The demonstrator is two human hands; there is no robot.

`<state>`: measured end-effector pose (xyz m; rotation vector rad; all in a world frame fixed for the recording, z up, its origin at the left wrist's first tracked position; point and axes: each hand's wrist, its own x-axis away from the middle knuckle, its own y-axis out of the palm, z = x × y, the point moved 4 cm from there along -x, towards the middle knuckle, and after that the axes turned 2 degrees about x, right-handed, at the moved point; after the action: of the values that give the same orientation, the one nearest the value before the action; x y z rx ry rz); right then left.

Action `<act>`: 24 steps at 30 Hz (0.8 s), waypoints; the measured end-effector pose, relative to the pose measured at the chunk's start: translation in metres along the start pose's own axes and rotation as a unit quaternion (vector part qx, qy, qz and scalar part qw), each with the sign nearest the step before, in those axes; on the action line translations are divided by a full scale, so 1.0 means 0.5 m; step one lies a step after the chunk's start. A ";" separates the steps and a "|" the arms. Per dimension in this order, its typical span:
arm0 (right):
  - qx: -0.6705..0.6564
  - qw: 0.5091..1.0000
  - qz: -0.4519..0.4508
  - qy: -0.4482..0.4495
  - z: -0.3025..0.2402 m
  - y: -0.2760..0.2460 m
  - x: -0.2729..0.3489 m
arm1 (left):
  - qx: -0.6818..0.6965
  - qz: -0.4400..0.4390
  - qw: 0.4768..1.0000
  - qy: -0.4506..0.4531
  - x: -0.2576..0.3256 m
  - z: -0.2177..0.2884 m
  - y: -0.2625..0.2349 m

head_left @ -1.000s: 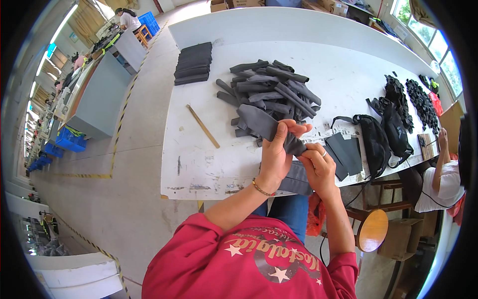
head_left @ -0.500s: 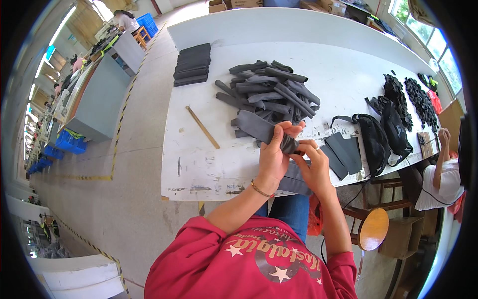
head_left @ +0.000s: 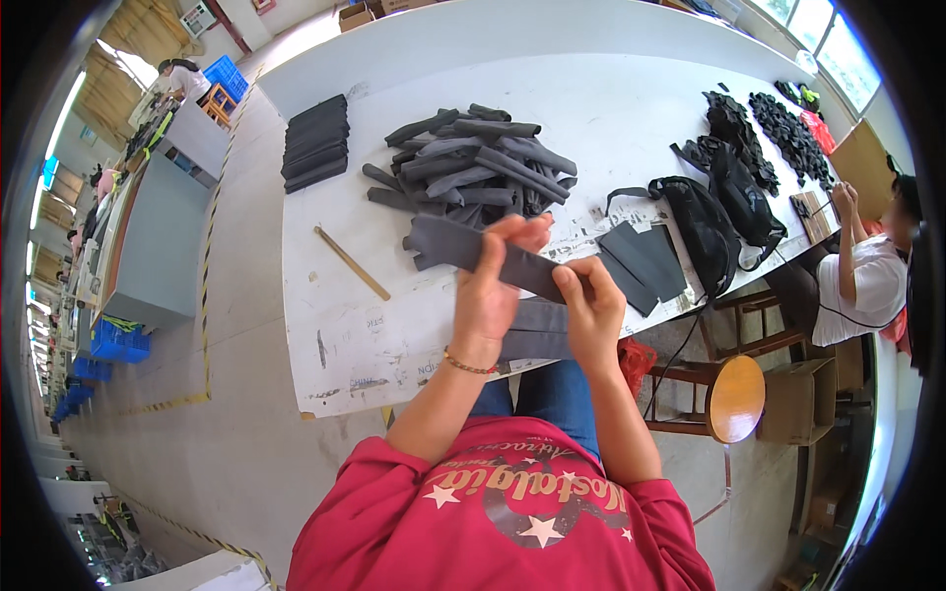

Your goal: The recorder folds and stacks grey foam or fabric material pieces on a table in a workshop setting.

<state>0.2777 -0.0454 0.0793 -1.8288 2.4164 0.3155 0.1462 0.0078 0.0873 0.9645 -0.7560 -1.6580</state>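
A dark grey fabric strip (head_left: 448,243) stretches flat between both hands, just above the table's near edge. My left hand (head_left: 488,295) holds it at mid-length, thumb on top, the other fingers partly behind it. At its right end my right hand (head_left: 595,313) pinches the strip between thumb and fingers. Beneath the hands, another grey fabric piece (head_left: 537,333) lies at the table edge, partly covered. Beyond the held strip is a loose heap of rolled grey fabric pieces (head_left: 473,163). Left of the heap lies a neat stack of dark strips (head_left: 316,146).
A wooden stick (head_left: 353,263) lies on the white table (head_left: 394,340). To the right are flat dark panels (head_left: 641,264), black bags (head_left: 696,231) with a cable, and piles of small black pieces (head_left: 788,138). A stool (head_left: 737,399) and a seated co-worker (head_left: 867,281) are at the right.
The strip's right end, bunched between my fingers before, is now drawn out flat. My right hand has moved away from my left. The whole view has shifted, so the table sits further left.
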 end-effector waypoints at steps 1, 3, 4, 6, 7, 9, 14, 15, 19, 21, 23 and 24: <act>0.130 0.982 0.030 -0.135 -0.018 -0.007 0.006 | -0.003 0.044 0.999 0.006 0.002 0.017 -0.010; 0.161 0.969 0.028 -0.187 -0.035 -0.017 0.000 | -0.057 0.152 0.987 0.020 -0.009 0.045 -0.067; 0.178 0.966 0.019 -0.187 -0.042 -0.016 -0.001 | -0.048 0.148 0.988 0.022 -0.005 0.047 -0.075; 0.178 0.970 0.008 -0.165 -0.032 -0.021 0.000 | -0.038 0.146 0.988 0.022 0.003 0.040 -0.085; 0.179 0.970 0.008 -0.162 -0.026 -0.026 0.000 | -0.037 0.144 0.989 0.027 0.007 0.035 -0.086; 0.060 0.998 -0.002 0.037 0.014 -0.035 -0.006 | -0.036 0.145 0.988 0.029 0.013 0.026 -0.094; 0.142 0.986 -0.028 0.087 0.045 -0.051 -0.004 | -0.044 0.203 0.978 0.006 0.024 0.005 -0.128; 0.121 0.988 -0.027 0.088 0.039 -0.057 -0.007 | -0.044 0.211 0.976 -0.002 0.029 0.002 -0.130; 0.071 0.987 -0.044 0.138 0.034 -0.102 -0.003 | -0.175 0.209 0.962 -0.034 0.068 0.024 -0.115; 0.124 0.974 -0.059 0.179 0.050 -0.136 0.023 | -0.466 0.197 0.862 -0.021 0.117 0.038 -0.131; 0.154 0.971 -0.064 0.174 0.087 -0.154 0.068 | -0.467 0.221 0.855 -0.044 0.164 0.036 -0.136; 0.217 0.957 -0.068 0.179 0.095 -0.154 0.090 | -0.565 0.175 0.806 0.023 0.181 0.039 -0.149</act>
<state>0.3371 -0.0970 0.0157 -1.9486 2.2919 -0.5614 0.0814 -0.0583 0.0130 -0.0136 0.1692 -1.3764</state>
